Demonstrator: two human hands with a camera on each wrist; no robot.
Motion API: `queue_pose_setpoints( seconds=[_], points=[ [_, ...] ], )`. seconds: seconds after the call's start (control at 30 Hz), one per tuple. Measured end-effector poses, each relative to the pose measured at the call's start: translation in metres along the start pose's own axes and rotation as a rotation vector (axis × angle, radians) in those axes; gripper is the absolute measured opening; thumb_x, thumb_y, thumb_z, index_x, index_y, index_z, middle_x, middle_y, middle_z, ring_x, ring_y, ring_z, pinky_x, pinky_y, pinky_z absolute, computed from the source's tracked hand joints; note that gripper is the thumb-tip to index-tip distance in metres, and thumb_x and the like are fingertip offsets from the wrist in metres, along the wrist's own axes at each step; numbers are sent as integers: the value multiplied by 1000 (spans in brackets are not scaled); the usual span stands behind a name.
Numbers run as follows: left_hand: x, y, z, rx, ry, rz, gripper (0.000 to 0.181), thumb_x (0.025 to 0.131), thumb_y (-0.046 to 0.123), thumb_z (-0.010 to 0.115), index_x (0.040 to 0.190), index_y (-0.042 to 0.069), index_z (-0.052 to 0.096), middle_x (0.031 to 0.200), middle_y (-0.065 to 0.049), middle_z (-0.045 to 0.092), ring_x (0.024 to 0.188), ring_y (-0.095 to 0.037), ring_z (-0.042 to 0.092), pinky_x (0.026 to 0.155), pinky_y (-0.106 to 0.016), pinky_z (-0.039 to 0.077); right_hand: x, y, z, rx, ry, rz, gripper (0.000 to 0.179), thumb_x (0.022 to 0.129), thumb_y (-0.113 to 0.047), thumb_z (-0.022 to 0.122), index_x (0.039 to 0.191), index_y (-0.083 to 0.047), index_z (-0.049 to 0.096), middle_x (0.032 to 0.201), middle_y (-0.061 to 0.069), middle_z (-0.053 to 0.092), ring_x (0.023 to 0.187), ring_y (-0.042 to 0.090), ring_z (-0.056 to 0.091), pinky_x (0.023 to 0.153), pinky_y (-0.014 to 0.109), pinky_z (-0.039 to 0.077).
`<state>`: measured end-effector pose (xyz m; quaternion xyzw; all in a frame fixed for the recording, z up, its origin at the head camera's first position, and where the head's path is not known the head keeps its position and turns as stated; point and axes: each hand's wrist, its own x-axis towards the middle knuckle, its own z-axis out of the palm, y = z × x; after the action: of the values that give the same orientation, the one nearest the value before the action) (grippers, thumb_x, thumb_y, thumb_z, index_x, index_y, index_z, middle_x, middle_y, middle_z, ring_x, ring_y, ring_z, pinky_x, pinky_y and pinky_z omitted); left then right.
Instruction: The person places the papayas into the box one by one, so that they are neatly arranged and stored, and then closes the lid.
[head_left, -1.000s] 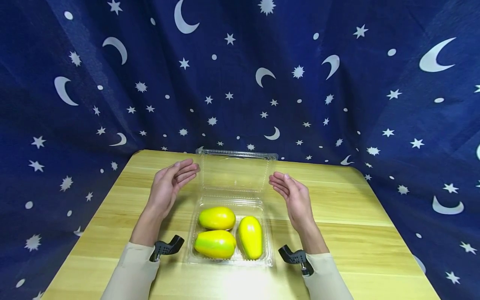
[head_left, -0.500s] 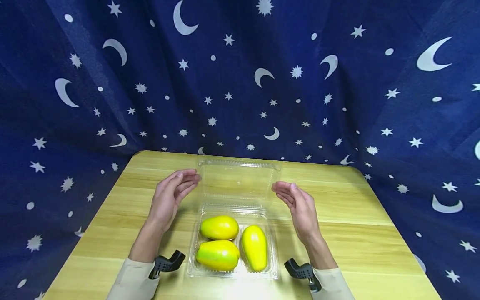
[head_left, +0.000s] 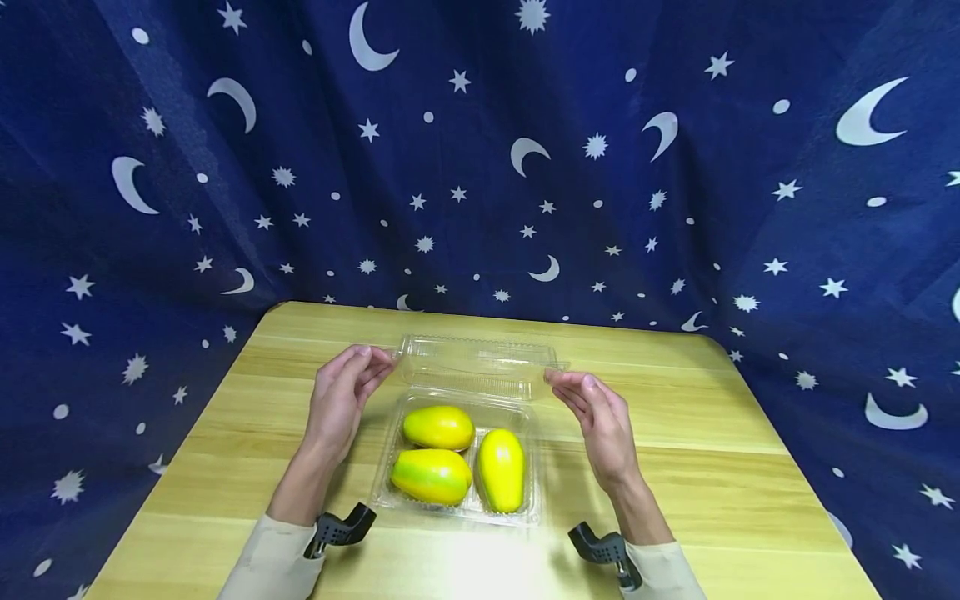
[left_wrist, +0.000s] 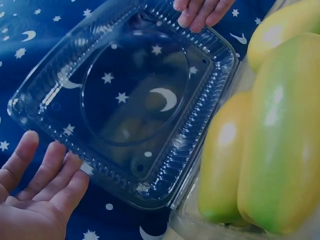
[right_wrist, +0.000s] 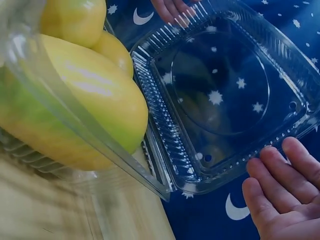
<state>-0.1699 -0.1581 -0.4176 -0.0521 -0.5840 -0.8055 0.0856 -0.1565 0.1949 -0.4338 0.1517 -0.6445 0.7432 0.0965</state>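
Note:
A clear plastic clamshell box [head_left: 487, 518] stands on the table with three yellow-green, papaya-like fruits in it: two lie crosswise on the left, one [head_left: 502, 471] lengthwise on the right. Its hinged lid [left_wrist: 135, 90] is raised at the far side and leans toward me. My left hand [head_left: 337, 408] has its fingertips at the lid's left edge, fingers loosely extended, thumb apart. On the opposite edge, my right hand [head_left: 606, 425] does the same, its fingers [right_wrist: 282, 182] nearly straight. Neither hand is curled round the lid.
The wooden table [head_left: 712, 467] extends on both sides of the box. A dark blue curtain [head_left: 480, 167] with white moons and stars hangs behind it. Each wrist carries a black camera mount [head_left: 341, 529].
The lid has tilted from leaning back to leaning toward me, between both hands. The hands have moved slightly nearer to me, staying beside its edges. The fruits have kept their places in the box.

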Motion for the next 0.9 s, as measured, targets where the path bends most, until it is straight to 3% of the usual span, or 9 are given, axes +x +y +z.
queue_pose_setpoints(
  seconds=[0.13,0.27,0.5,0.6,0.73,0.8,0.9],
  points=[
    [-6,0,0,44,31,-3,32,117,16,50,100,-1,70,110,-3,78,112,-18,76,110,-32,60,-5,0,2,-19,24,11,50,121,-26,41,119,19,63,122,4,79,122,16,76,114,31,56],
    [-18,-1,0,116,63,-15,28,115,15,55,101,-5,68,112,-5,79,113,-19,75,107,-27,60,-15,0,3,-103,15,25,50,121,-21,40,116,21,65,125,0,79,124,11,74,115,27,55],
    [-41,-7,-3,233,26,33,13,108,-1,61,106,-14,67,123,-17,76,125,-21,74,105,-22,59,-36,-3,0,-345,-29,96,29,115,-12,55,112,10,73,138,18,74,129,9,70,110,17,53],
    [-52,-12,-6,243,4,61,7,101,-12,62,106,-16,65,127,-23,73,127,-24,73,107,-22,58,-45,-2,-2,-380,-76,113,20,111,-8,62,115,9,72,145,24,69,133,8,68,111,15,51],
    [-65,-20,-9,250,4,72,14,93,-21,61,106,-18,63,128,-25,72,126,-21,73,113,-22,54,-56,3,-3,-403,-114,105,15,106,-3,68,118,5,72,149,26,66,137,4,64,117,13,45],
    [-70,-24,-11,257,6,78,17,91,-23,61,106,-18,63,127,-26,72,126,-19,73,116,-23,52,-61,6,-5,-431,-117,98,16,104,-2,71,120,1,73,149,24,66,140,7,63,119,12,42],
    [-76,-30,-12,268,4,83,21,89,-25,61,108,-17,64,129,-28,69,128,-17,72,118,-23,50,-66,9,-6,-457,-109,102,22,102,-3,74,124,-4,74,150,19,67,144,23,63,119,12,40]
  ],
)
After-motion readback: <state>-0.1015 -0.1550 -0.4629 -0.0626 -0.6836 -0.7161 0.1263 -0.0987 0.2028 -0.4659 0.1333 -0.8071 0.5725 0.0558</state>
